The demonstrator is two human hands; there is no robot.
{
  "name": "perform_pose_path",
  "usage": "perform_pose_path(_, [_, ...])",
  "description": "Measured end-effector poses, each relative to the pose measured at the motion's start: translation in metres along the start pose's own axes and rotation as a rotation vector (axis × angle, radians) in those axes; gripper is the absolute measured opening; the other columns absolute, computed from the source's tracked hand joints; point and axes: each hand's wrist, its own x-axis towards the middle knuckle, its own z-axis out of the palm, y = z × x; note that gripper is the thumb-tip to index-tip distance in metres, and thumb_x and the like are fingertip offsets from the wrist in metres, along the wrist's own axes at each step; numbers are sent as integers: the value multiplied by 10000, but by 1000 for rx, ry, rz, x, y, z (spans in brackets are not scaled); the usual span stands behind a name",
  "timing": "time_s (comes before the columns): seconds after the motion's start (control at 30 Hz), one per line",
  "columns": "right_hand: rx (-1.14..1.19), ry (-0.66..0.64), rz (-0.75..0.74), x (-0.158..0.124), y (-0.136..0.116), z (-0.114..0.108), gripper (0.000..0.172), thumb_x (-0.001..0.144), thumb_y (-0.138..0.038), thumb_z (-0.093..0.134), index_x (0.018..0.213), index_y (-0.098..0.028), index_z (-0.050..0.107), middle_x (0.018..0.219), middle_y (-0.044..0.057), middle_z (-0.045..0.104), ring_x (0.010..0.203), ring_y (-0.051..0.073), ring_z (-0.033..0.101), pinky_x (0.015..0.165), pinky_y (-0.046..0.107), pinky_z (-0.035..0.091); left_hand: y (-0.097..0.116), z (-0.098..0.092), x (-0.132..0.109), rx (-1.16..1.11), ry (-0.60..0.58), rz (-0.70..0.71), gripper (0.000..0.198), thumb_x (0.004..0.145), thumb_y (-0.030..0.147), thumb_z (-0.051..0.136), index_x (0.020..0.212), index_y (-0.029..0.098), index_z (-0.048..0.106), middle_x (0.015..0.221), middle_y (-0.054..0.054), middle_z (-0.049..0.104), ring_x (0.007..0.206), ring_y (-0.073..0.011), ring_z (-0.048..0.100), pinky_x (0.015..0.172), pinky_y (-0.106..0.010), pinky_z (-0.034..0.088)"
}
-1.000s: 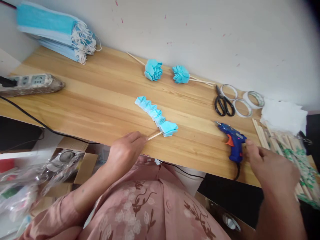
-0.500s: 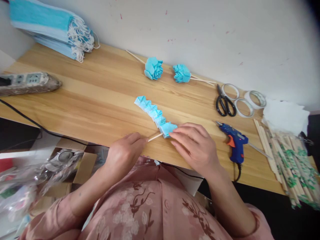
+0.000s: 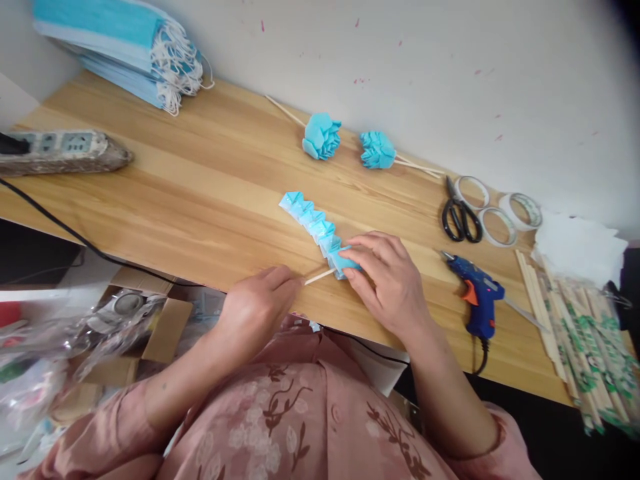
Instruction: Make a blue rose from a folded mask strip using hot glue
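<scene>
My left hand [image 3: 260,301] is closed on a thin wooden chopstick [image 3: 320,275] near the table's front edge. The chopstick's other end meets the near end of a pleated strip of light blue material [image 3: 311,219]. That strip lies in a slanting row of folded points, running away to the upper left. My right hand [image 3: 390,281] has its thumb and fingers on the strip's near end, pinching it around the chopstick's tip. Its fingers hide part of this end, so I cannot tell how far the strip is wrapped.
Two blue flowers on sticks, one [image 3: 321,137] left of the other [image 3: 377,149], lie by the wall. At right are black scissors [image 3: 461,217], tape rolls [image 3: 520,211], a blue glue gun [image 3: 480,293] and packed chopsticks [image 3: 590,347]. Blue masks [image 3: 105,40] and a power strip [image 3: 65,152] sit left.
The view has shifted a little, so the table's things appear further right. My right fingers now cover more of the strip's near end. My left hand keeps its hold on the chopstick.
</scene>
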Motion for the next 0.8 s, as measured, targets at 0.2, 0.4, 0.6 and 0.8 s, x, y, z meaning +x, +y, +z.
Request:
perform_pose_path(0.2, [12,-33,11,5,3,2,177,1004,-307,549,1084,-242,693,1181,98,714,1120,284,613,964,490,513,1,-5,0,28,-29,14,226,998,120,441,977,149,664,936,-80,725,794,-194,692,649,-295,578])
perform_pose_path(0.4, [19,-67,20,12,5,4,199,1017,-324,529,1025,-229,704,1179,100,722,1115,282,607,969,483,516,0,-4,0,14,-77,14,219,1007,136,450,999,136,669,950,-85,726,825,-207,696,692,-316,598])
perform_pose_path(0.6, [21,-132,20,20,6,4,255,1029,-356,507,1005,-212,717,1184,114,723,1118,283,623,958,482,526,0,-6,0,-14,-113,-34,231,1013,157,443,1027,158,674,928,-70,716,815,-185,689,704,-290,583])
perform_pose_path(0.8, [107,-75,-25,18,8,-2,224,1028,-323,516,1139,-247,695,1242,95,711,1146,264,632,992,477,524,-1,-6,3,-23,-103,-26,294,1030,149,390,980,135,679,894,-74,711,779,-188,690,685,-296,577])
